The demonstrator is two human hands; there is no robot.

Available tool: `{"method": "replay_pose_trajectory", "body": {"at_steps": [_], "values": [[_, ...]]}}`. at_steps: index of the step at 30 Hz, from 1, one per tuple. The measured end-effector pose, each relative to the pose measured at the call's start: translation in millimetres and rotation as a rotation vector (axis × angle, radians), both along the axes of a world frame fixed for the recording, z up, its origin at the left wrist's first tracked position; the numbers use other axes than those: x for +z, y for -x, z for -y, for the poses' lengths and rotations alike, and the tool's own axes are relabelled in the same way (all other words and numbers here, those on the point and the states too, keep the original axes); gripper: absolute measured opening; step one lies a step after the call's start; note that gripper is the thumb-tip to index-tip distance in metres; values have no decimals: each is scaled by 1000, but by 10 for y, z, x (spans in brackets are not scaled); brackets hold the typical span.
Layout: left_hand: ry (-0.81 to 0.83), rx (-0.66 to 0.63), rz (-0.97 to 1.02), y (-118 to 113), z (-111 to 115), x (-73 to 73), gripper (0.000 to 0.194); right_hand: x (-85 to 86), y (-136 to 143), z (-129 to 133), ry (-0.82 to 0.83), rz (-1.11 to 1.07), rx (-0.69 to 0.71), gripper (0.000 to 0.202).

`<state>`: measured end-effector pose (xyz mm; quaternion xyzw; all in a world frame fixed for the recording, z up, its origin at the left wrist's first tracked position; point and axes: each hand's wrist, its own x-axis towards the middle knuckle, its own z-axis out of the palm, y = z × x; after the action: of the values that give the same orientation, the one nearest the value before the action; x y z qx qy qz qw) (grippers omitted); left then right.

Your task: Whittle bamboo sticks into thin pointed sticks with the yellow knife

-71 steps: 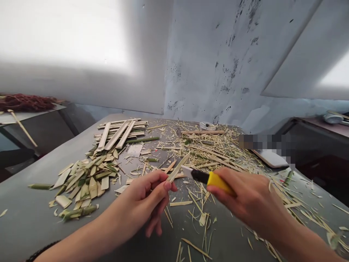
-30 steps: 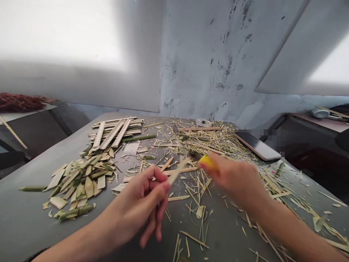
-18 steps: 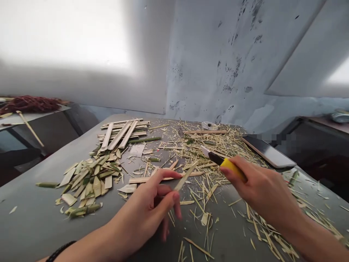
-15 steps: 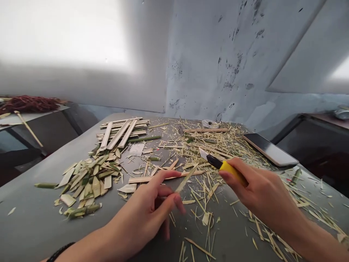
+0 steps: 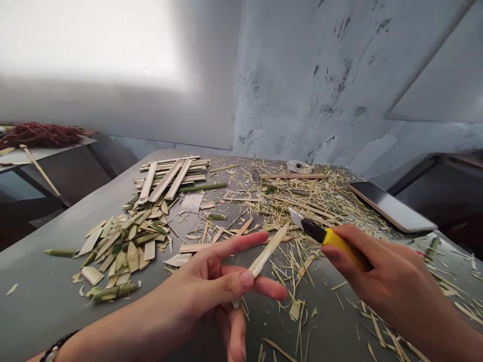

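A pale pointed bamboo sliver [image 5: 268, 251] is pinched between the thumb and fingers of my left hand [image 5: 222, 286], its tip slanting up and to the right. My right hand [image 5: 385, 271] is wrapped round a yellow and black utility knife [image 5: 345, 247]. The blade points up and left, close to the sliver's tip but apart from it. Behind and beneath my hands, thin bamboo shavings [image 5: 302, 201] cover much of the grey table. A heap of short bamboo pieces [image 5: 121, 241] lies left of my left hand.
Long flat bamboo strips [image 5: 166, 180] are stacked at the back left. A phone [image 5: 392, 206] lies at the right, and a clear round spool [image 5: 298, 166] sits at the back. Reddish-brown cord [image 5: 41, 136] is piled on another surface at far left.
My left hand has turned and moved slightly right, showing more of the sliver. My right hand with the knife has shifted right and a little down. The view has shifted slightly.
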<state>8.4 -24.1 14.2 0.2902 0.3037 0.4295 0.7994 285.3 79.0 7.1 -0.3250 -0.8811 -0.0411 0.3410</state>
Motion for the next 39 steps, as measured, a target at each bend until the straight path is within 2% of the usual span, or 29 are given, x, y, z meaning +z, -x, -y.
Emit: {"method": "replay_pose_trajectory", "body": {"at_steps": [5,10,16,22,27,34,39], "values": [[-14,-24,62,20,-1,-22,37,-10,-17,24,-13,7,-42,35],[-3,-9,35,6,14,-19,38,22,-39,34,-11,6,-51,35],[-35,-32,26,24,-8,-11,39,71,9,60,-81,30,41,35],[-14,-8,-81,32,-23,-25,45,52,18,47,-58,30,20,32],[-110,-46,-128,19,-42,-47,22,24,-25,24,-44,37,31,35],[-117,-32,-203,26,-44,-125,35,36,-17,61,-18,41,2,32],[-100,-45,-278,21,5,-93,34,23,-19,31,16,56,19,31]]}}
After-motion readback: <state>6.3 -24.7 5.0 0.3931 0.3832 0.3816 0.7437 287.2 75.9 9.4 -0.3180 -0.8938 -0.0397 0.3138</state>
